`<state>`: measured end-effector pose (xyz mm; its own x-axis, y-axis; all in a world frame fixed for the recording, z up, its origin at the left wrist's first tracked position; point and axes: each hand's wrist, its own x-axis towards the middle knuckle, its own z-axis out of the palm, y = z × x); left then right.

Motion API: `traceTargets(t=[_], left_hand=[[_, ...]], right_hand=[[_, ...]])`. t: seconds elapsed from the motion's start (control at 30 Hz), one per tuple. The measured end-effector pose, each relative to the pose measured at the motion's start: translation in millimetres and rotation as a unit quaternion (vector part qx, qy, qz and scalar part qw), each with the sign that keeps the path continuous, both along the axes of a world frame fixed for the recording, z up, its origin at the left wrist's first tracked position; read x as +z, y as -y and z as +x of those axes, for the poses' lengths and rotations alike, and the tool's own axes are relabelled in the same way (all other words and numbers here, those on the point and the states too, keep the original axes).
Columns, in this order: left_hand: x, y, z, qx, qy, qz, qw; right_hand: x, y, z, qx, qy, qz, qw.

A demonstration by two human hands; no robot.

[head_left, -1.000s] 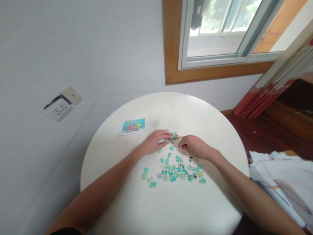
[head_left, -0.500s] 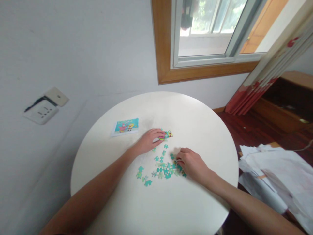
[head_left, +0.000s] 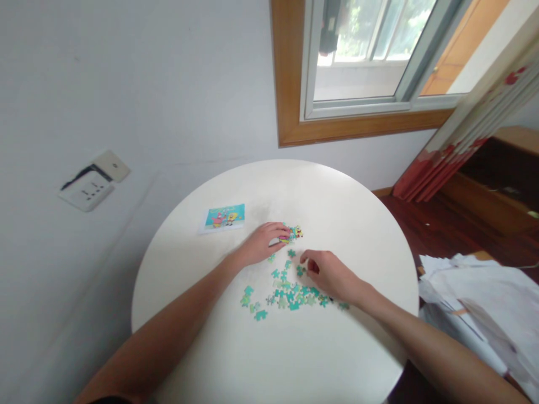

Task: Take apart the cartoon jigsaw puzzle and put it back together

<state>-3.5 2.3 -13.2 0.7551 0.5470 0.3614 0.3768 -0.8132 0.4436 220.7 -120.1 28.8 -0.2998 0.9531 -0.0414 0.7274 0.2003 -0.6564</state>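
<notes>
A small joined section of jigsaw puzzle [head_left: 296, 232], with yellow, pink and teal printing, lies flat on the white round table [head_left: 252, 359]. My left hand [head_left: 266, 242] holds its left side, the fingers over the far edge and the thumb at the near side. Part of the section is hidden beneath those fingers. My right hand [head_left: 330, 274] hovers to the lower right with bent fingers; a gap shows between thumb and forefinger, and I see no piece there. Right beside its fingertips is a teal puzzle piece [head_left: 300, 271]. Several loose puzzle pieces [head_left: 290, 295] spread below both hands.
A picture card [head_left: 225, 217] with two cartoon figures lies at the table's far left. Behind the table stands a wall with a socket [head_left: 87, 191] and a window [head_left: 357, 56]. White papers [head_left: 480, 286] are piled beyond the right edge, near a red and cream curtain [head_left: 446, 154].
My right hand has lifted from the loose pieces and moved up towards the joined section, its fingers parting. My left hand stays on the section. The view has shifted slightly.
</notes>
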Motion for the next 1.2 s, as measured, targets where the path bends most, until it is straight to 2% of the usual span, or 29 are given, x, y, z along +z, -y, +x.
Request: traceTargets(t=[0.07, 0.17, 0.27, 0.33, 0.53, 0.83, 1.03, 1.13, 1.2], left_hand=[[-0.6, 0, 0, -0.002, 0.001, -0.001, 1.0], [-0.2, 0, 0, -0.004, 0.002, -0.003, 1.0], [0.6, 0, 0, -0.006, 0.002, -0.003, 1.0], [0.8, 0, 0, -0.006, 0.003, -0.003, 1.0], [0.0, 0, -1, -0.006, 0.004, -0.007, 1.0], [0.6, 1, 0, 0.001, -0.005, -0.01, 1.0], [2.1, 1, 0, 0.0, -0.008, -0.01, 1.0], [2.7, 1, 0, -0.002, -0.008, -0.007, 1.0], [2.6, 1, 1, 0.0, -0.009, -0.004, 1.0]], right_hand=[[-3, -25, 6, -0.038, -0.06, 0.021, 0.997], [-9, -70, 15, -0.112, -0.108, -0.005, 0.988], [-15, -102, 19, -0.148, -0.095, -0.028, 0.984], [-17, -111, 19, -0.146, -0.075, -0.035, 0.986], [-21, -105, 19, -0.139, -0.048, -0.048, 0.988], [-18, -104, 14, -0.147, 0.012, -0.024, 0.989], [-24, -105, 12, -0.157, 0.032, -0.009, 0.987], [-18, -101, 13, -0.161, 0.013, 0.011, 0.987], [-9, -89, 16, -0.137, -0.016, 0.035, 0.99]])
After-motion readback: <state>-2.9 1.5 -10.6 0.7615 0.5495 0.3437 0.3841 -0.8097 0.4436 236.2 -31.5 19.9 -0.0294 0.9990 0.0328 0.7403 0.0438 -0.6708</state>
